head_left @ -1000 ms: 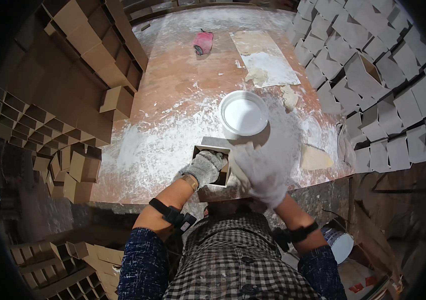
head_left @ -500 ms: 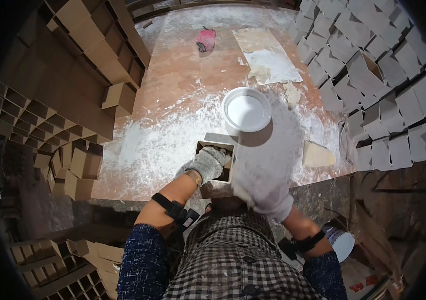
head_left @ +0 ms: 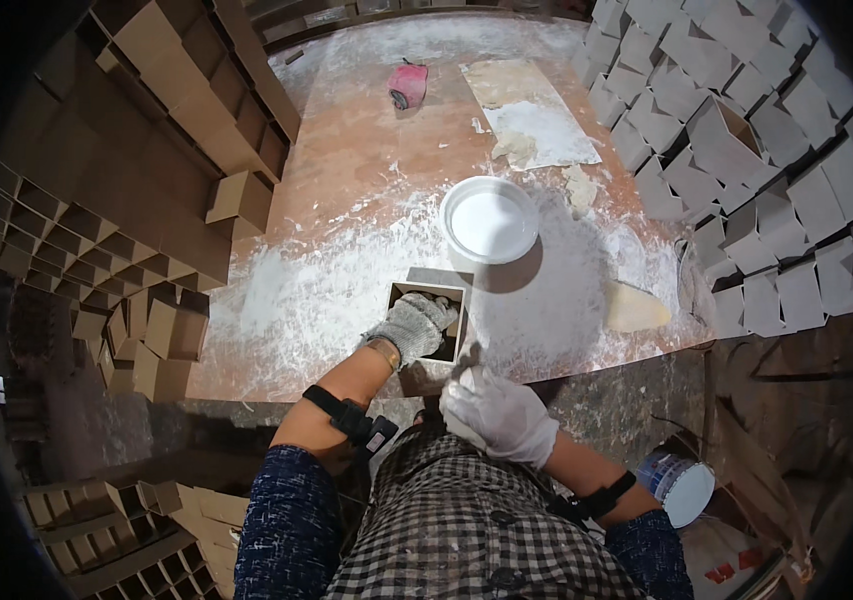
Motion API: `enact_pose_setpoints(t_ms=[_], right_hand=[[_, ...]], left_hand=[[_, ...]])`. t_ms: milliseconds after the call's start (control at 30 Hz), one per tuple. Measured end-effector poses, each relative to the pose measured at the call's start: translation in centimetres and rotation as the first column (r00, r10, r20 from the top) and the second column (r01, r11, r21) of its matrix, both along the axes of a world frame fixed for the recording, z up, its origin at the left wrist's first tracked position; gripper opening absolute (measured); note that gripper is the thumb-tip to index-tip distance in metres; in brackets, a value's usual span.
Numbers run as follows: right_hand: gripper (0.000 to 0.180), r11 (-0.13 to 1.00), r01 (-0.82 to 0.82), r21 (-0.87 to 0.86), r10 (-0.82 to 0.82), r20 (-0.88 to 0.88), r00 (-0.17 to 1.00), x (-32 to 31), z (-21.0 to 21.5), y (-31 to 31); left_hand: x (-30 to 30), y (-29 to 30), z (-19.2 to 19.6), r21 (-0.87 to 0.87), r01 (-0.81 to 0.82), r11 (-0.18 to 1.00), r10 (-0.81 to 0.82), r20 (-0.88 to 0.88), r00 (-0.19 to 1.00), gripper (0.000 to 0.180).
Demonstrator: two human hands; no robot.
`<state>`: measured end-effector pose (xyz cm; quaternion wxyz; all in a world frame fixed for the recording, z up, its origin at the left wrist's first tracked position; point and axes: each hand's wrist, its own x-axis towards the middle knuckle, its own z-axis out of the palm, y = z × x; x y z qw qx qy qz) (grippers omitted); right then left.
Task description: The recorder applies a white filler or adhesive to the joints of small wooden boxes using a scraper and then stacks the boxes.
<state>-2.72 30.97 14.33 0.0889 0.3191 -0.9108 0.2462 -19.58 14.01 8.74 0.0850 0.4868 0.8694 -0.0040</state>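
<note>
A small open-topped rectangular box stands at the table's front edge, white-coated on its rim. My left hand, in a grey knitted glove, reaches over its left side with curled fingers inside, gripping it. Some of the fingertips are hidden within. My right hand, in a white glove, is just off the front edge, to the right of the box and nearer my body. Its fingers are curled closed, and what they hold cannot be made out. Beyond the box is a round white tub of white liquid or paste.
The table is smeared white. On it lie a pink cloth-like bundle, a pale sheet and a cream scraper-like piece. Brown boxes are stacked left, white boxes right. A bucket stands low right.
My right hand has moved slightly left and toward my body, and shows more sharply than before. My left hand stays in the box, which has barely shifted.
</note>
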Motion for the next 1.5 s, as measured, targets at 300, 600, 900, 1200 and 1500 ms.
enact_pose_setpoints(t_ms=[300, 600, 900, 1200, 1500], right_hand=[[0.038, 0.957, 0.254, -0.139, -0.239, 0.117, 0.964, 0.5, 2.6, 4.4], [0.033, 0.994, 0.095, 0.054, -0.078, -0.264, 0.961, -5.8, 1.4, 2.8], [0.036, 0.991, 0.072, 0.109, -0.048, -0.207, 0.977, -1.8, -1.5, 0.8], [0.039, 0.937, 0.34, -0.083, -0.344, -0.029, 0.939, 0.4, 0.4, 10.5], [0.04, -0.077, 0.736, -0.673, 0.036, 0.735, 0.677, 1.6, 0.3, 16.3]], left_hand=[[0.8, 0.4, -1.1, 0.124, -0.348, 0.929, 0.349, 0.021, 0.937, 0.019], [0.8, 0.0, -1.9, 0.135, -0.329, 0.935, 0.33, 0.015, 0.944, 0.025], [1.0, 0.6, -0.6, 0.102, -0.361, 0.927, 0.365, -0.024, 0.931, 0.018], [2.5, 2.2, 0.1, -0.059, -0.486, 0.872, 0.489, 0.075, 0.869, 0.024], [5.3, -1.0, 0.3, -0.133, -0.567, 0.813, 0.575, 0.029, 0.818, 0.05]])
